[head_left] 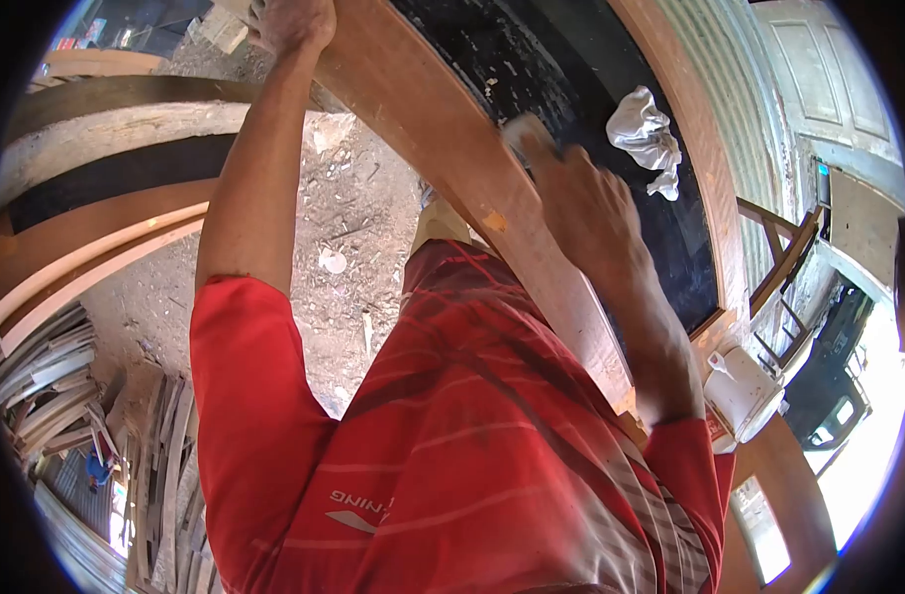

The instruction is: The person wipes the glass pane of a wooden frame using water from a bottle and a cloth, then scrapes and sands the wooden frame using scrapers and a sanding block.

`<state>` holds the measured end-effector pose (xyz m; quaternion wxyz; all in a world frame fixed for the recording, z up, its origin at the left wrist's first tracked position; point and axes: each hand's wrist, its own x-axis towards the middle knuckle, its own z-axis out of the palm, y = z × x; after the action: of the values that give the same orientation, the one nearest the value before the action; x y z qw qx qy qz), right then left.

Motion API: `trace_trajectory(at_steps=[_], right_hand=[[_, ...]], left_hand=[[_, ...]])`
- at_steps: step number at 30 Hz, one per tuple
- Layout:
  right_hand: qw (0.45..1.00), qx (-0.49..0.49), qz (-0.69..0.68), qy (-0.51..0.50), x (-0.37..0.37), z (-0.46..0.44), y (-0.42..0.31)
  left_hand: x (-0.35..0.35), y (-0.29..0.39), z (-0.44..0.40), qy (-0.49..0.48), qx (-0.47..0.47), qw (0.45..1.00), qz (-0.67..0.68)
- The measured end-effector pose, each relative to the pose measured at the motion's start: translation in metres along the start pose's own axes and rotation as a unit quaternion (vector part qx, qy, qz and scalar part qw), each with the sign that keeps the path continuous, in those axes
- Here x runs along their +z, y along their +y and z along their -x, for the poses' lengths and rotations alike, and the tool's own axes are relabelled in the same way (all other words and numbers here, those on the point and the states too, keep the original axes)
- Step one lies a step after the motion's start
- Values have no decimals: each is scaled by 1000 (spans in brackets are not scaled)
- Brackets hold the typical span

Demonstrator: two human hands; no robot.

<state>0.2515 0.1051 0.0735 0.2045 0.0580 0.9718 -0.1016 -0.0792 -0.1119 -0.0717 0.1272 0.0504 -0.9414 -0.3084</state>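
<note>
A long wooden frame (413,84) with a black panel (561,89) set in it lies in front of me, slanting from upper left to lower right. My left hand (292,22) is at the top of the view, with its fingers curled at the frame's near rail; part of it is cut off. Over the inner edge of the same rail is my right hand (586,203), smeared by motion. Its fingers are bent over a small pale flat piece (528,137), perhaps sandpaper. A crumpled white cloth (643,129) rests on the black panel, beyond the right hand.
More wooden frames or boards (106,233) stand at the left. Stacked timber strips (51,381) lie lower left. A white bucket (745,396) is near the frame's right end. Corrugated metal sheet (715,89) runs behind the frame. Debris litters the dirt floor (344,238).
</note>
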Motion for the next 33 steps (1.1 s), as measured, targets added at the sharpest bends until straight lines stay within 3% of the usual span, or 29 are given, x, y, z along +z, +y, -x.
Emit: trace_trajectory(at_steps=[2, 6, 9, 12, 15, 27, 30, 33], right_hand=[[998, -38, -13, 44, 2, -35, -4], [991, -98, -31, 88, 2, -32, 13], [1000, 26, -1, -5, -4, 17, 15], [997, 54, -47, -29, 10, 43, 21], [999, 37, -36, -6, 7, 28, 9], [999, -25, -16, 21, 5, 17, 20], [999, 23, -24, -21, 11, 32, 25], [1000, -3, -21, 19, 12, 24, 21]], left_hand=[[3, -8, -3, 3, 26, 1000, 8], [-11, 21, 10, 15, -13, 999, -27], [4, -10, -4, 25, 19, 999, -13], [16, -18, -7, 110, 98, 986, -81], [2, -7, -3, 13, 12, 1000, -10], [5, -13, -8, 7, 13, 1000, -14], [9, -14, -6, 44, 16, 998, -29], [4, -11, -6, 21, 11, 1000, -16]])
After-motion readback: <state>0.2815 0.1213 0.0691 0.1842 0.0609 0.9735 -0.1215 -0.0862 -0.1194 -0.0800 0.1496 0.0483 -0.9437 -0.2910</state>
